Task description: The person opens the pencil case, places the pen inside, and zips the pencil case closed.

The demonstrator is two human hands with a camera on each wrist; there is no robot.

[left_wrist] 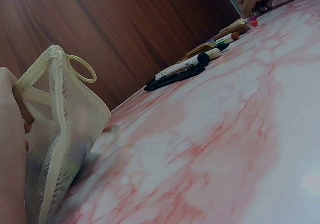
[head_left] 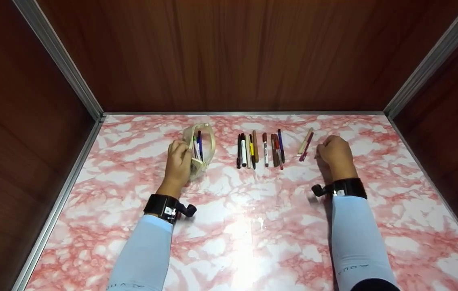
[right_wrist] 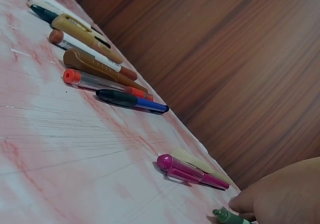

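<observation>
My left hand (head_left: pixel 179 159) grips the near-left edge of a cream mesh pouch (head_left: pixel 212 141), whose mouth is held open. Inside it stand a few pens, one of them blue (head_left: pixel 199 141). In the left wrist view, the pouch (left_wrist: pixel 75 119) shows its zip edge and a loop at the top. My right hand (head_left: pixel 336 151) is lowered to the table at the right, fingers curled. From under its fingertips, in the right wrist view, a green pen (right_wrist: pixel 229 216) sticks out; the rest of it is hidden. Beside it lie a magenta pen (right_wrist: pixel 187 171) and a cream-coloured one (head_left: pixel 305 140).
Between the hands, pens and markers lie in loose groups: a white marker (head_left: pixel 243 149), a yellow-and-black pen (head_left: pixel 252 149), a brown-capped marker (head_left: pixel 265 149) and a blue pen (head_left: pixel 281 143) among them. Brown wood panels (head_left: pixel 229 56) wall the marbled table (head_left: pixel 253 242) at the back and sides.
</observation>
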